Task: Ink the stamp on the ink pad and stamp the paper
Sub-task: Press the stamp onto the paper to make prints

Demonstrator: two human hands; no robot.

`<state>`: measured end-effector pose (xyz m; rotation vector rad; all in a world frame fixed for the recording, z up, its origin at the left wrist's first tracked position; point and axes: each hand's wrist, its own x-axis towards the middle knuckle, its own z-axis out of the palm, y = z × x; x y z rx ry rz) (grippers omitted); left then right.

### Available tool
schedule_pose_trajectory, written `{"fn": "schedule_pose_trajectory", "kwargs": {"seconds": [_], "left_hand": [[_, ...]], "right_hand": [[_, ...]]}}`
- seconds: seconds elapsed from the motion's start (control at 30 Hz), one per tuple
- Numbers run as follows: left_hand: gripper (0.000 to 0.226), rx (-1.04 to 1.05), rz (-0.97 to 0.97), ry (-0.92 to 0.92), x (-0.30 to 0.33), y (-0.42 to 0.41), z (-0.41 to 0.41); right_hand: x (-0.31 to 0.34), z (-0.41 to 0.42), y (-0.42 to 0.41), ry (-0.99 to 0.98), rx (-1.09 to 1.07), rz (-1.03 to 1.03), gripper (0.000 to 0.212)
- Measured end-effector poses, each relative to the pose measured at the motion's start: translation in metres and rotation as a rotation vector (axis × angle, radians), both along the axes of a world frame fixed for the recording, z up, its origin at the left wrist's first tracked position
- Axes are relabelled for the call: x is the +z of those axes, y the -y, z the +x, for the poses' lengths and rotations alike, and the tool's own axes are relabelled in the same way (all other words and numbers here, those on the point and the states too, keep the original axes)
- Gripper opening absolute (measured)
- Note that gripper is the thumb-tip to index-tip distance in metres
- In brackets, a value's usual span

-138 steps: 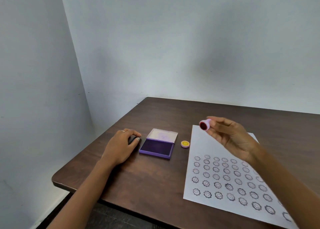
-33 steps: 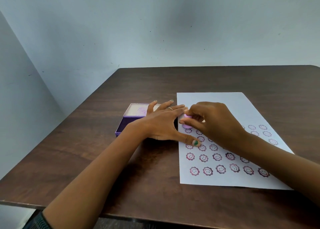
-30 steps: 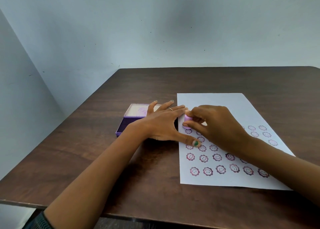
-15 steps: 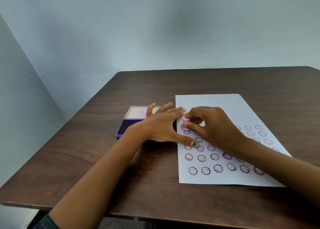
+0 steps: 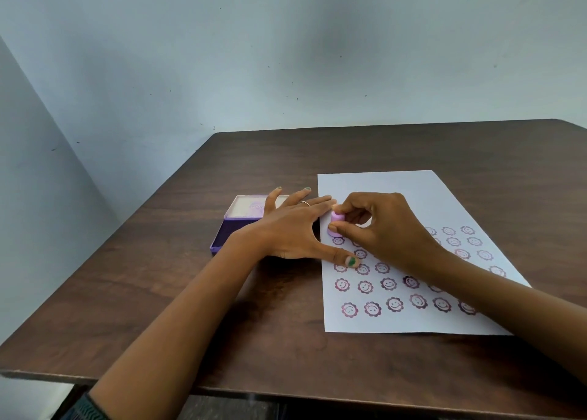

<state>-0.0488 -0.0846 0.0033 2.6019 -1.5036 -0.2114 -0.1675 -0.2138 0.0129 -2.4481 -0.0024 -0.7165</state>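
At frame centre, the right hand (image 5: 386,229) pinches one pink stamp (image 5: 336,227) against the one paper (image 5: 409,194), above rows of printed faces. The left hand (image 5: 290,229) lies flat, fingers spread, on the paper's left edge, partly covering one purple ink pad (image 5: 228,232) on the table (image 5: 158,308).

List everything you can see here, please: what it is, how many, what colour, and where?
table: one, dark brown wood, against the walls
paper: one, white, on the table's right side, rows of purple smiley prints
stamp: one, pink, upright on the paper near its left edge
ink pad: one, purple, open, left of the paper
left hand: flat, thumb on the paper
right hand: pinching the stamp
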Motion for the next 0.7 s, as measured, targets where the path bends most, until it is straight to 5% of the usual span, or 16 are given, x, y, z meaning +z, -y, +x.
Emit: {"fn": "schedule_pose_trajectory", "kwargs": {"seconds": [0.7], "left_hand": [[0.107,0.010,0.015,-0.019,0.0006,0.0000,-0.0007]], "right_hand": [[0.0001,-0.0005,0.0016,-0.002,0.018,-0.042,0.022]]}}
